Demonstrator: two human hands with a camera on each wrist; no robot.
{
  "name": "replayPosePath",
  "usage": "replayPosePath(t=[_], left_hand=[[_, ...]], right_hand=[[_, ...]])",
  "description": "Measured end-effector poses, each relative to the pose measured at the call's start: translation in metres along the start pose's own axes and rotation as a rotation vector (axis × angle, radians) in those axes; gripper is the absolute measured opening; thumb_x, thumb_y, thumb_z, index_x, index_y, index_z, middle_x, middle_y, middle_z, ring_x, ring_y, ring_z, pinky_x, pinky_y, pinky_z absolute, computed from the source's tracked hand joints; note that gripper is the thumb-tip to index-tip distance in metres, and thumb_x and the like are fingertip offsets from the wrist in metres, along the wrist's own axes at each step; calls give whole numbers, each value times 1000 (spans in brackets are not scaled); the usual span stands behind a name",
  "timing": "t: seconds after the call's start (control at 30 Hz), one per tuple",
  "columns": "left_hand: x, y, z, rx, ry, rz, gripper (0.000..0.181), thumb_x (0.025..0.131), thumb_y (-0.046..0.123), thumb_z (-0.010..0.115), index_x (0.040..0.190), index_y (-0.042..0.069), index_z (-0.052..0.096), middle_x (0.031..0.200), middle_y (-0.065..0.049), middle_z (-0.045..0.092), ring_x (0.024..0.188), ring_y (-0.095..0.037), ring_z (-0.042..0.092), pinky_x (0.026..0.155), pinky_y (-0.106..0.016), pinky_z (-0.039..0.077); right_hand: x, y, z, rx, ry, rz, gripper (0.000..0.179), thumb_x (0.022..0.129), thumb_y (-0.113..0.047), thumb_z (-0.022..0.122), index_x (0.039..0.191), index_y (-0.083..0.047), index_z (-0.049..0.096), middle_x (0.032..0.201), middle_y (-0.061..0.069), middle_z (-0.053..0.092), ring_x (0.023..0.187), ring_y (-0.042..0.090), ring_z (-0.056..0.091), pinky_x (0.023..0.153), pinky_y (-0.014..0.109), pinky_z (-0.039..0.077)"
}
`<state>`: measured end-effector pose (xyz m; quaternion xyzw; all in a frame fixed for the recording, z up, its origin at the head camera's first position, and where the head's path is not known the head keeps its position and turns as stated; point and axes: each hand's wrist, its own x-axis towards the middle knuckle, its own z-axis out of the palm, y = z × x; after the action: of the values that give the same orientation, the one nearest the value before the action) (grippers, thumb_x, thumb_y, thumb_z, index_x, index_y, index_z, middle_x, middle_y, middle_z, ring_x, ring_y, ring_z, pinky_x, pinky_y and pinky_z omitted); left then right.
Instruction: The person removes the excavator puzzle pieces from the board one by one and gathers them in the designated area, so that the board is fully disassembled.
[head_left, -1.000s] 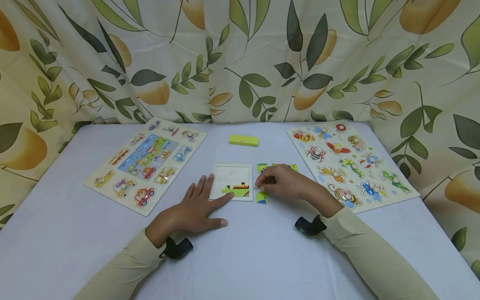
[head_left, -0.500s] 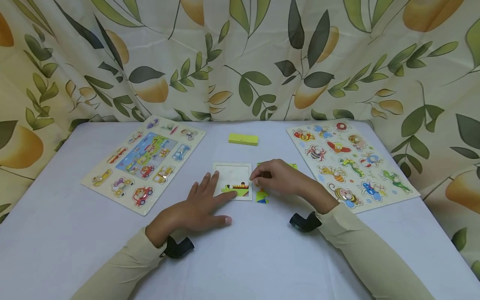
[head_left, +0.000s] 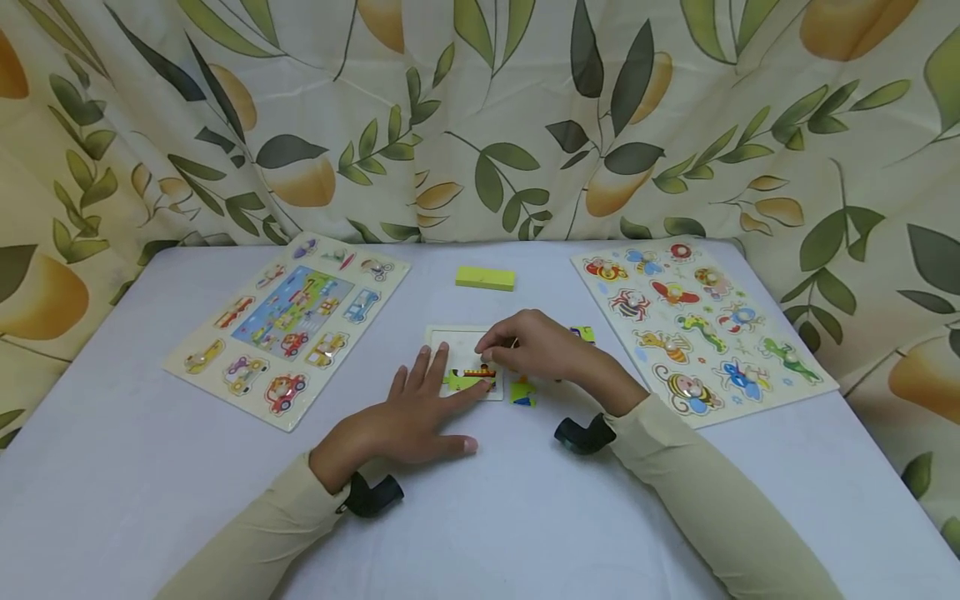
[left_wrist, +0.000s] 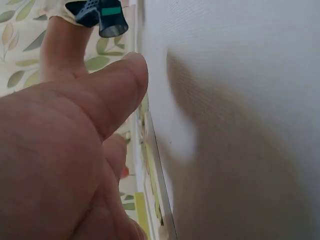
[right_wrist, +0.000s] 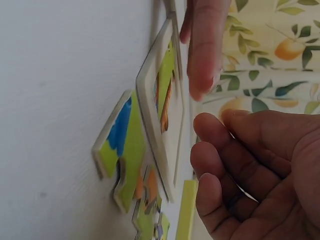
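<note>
A small white puzzle tray lies flat in the middle of the table; lime-green pieces with a red-brown strip fill part of its near side. My left hand rests with fingers spread, its index fingertip on those pieces and other fingertips over the tray's left edge. Above the tray's right side is my right hand, fingers curled and thumb close to the index finger. In the right wrist view nothing shows between that thumb and index finger. Beside the tray lies a loose lime-and-blue jigsaw piece; another loose piece shows behind the right hand.
A vehicle puzzle board lies to the left and an insect puzzle board to the right. At the back stands a lime-yellow block. A leaf-patterned curtain hangs behind the white-covered table.
My right hand has moved left from the loose pieces to above the tray. My left hand has shifted slightly right, its index fingertip sliding along the lime-green pieces.
</note>
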<state>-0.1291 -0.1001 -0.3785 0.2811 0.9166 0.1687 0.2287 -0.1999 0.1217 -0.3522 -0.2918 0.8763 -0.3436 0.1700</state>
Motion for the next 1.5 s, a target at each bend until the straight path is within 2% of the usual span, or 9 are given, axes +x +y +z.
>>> replayPosePath(t=[0.27, 0.5, 0.83, 1.1, 1.5], left_hand=[[5, 4, 0, 22, -17, -24, 71, 93, 55, 56, 154, 36, 26, 158, -22, -17, 137, -45, -28, 108, -66, -2], [8, 6, 2, 77, -62, -60, 70, 92, 59, 55, 153, 42, 24, 157, -19, -20, 137, -42, -30, 108, -64, -5], [7, 4, 3, 96, -48, -60, 70, 92, 60, 54, 153, 42, 26, 156, -24, -18, 137, -45, -28, 109, -64, -2], [7, 4, 5, 99, -33, -53, 70, 91, 61, 54, 153, 42, 26, 157, -23, -18, 138, -43, -27, 109, -64, -3], [6, 6, 5, 96, -26, -58, 70, 91, 61, 54, 153, 42, 27, 157, -22, -17, 139, -43, -26, 109, -63, -4]], right_hand=[[10, -2, 7, 20, -27, -30, 17, 94, -9, 64, 107, -7, 75, 100, -2, 72, 83, 12, 58, 72, 28, 47], [15, -1, 13, 57, -50, -21, 17, 95, -9, 64, 108, -6, 74, 99, -2, 72, 83, 14, 58, 74, 28, 48], [20, -3, 17, 48, -102, -21, 19, 96, -8, 60, 110, -3, 72, 101, 0, 71, 86, 12, 61, 84, 30, 50], [22, -2, 19, 55, -114, -4, 19, 97, -8, 59, 110, -4, 72, 98, -1, 70, 82, 13, 58, 78, 27, 48], [25, -2, 21, 49, -131, -35, 18, 96, -7, 62, 110, -5, 72, 104, -1, 70, 90, 13, 59, 84, 29, 48]])
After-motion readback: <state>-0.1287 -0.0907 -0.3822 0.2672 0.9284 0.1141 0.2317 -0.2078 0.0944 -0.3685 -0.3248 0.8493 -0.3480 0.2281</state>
